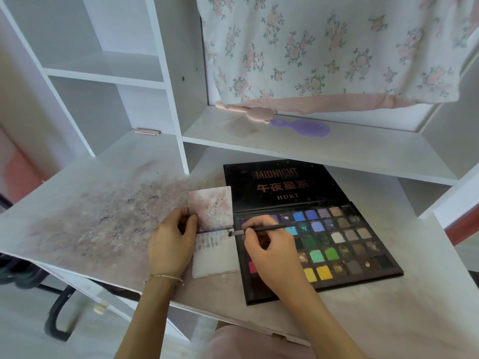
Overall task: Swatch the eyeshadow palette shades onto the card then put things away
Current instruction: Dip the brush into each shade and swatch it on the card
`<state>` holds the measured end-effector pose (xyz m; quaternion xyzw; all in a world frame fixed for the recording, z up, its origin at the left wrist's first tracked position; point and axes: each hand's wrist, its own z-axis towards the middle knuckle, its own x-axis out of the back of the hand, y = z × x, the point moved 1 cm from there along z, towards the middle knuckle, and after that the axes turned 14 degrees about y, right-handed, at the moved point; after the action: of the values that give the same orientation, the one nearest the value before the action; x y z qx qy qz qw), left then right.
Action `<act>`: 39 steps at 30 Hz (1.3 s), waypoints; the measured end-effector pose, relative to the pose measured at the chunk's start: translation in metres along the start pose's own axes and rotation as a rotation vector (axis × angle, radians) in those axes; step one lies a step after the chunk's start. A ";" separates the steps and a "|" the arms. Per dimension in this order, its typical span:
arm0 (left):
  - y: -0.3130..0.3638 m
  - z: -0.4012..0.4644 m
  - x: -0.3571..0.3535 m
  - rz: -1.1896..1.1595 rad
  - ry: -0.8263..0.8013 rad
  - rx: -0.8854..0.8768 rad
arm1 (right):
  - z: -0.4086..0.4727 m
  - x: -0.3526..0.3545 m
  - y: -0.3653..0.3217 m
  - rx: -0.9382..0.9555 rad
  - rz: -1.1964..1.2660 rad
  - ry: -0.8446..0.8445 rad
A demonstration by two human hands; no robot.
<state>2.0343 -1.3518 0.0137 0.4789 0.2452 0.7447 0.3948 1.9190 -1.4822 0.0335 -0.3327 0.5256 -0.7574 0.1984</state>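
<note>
An open black eyeshadow palette (344, 244) with many coloured pans lies on the desk, its lid flat behind it. To its left lies a white folded card (215, 257) carrying small rows of colour marks near its top fold. The card's upper flap (211, 206) is speckled pink and purple. My left hand (172, 242) presses on the card's left edge at the fold. My right hand (269, 252) holds a thin dark brush (261, 228) above the palette's left side. The brush tip points left and sits at the card's right edge.
The white desk top (103, 216) is smudged with pigment left of the card. A shelf above holds a purple hairbrush (303, 126) and a pink tool (246, 111). Floral fabric (324, 47) hangs behind. A small pink item (145, 131) lies at the back left.
</note>
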 end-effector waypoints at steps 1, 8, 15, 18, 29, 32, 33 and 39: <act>0.000 0.000 0.000 -0.002 -0.002 0.000 | 0.000 -0.002 0.000 0.002 -0.013 -0.009; -0.001 0.000 -0.001 -0.001 0.020 -0.004 | 0.000 -0.003 0.002 0.011 -0.050 -0.044; -0.003 0.001 -0.003 -0.001 0.022 0.001 | 0.001 -0.004 0.000 0.049 -0.088 -0.066; -0.003 0.000 -0.003 0.001 0.040 -0.003 | 0.001 -0.005 0.001 0.062 -0.121 -0.079; -0.003 0.000 -0.003 -0.002 0.026 -0.015 | 0.002 -0.006 0.003 0.084 -0.143 -0.078; -0.002 0.000 -0.003 -0.006 0.028 -0.012 | 0.002 -0.006 0.004 0.085 -0.145 -0.081; -0.002 0.000 -0.002 -0.008 0.030 -0.010 | 0.002 -0.006 0.004 0.086 -0.145 -0.079; -0.002 0.000 -0.003 0.000 0.028 -0.002 | 0.002 -0.005 0.003 0.084 -0.139 -0.081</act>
<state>2.0360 -1.3533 0.0107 0.4681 0.2501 0.7515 0.3919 1.9239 -1.4810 0.0294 -0.3902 0.4605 -0.7767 0.1803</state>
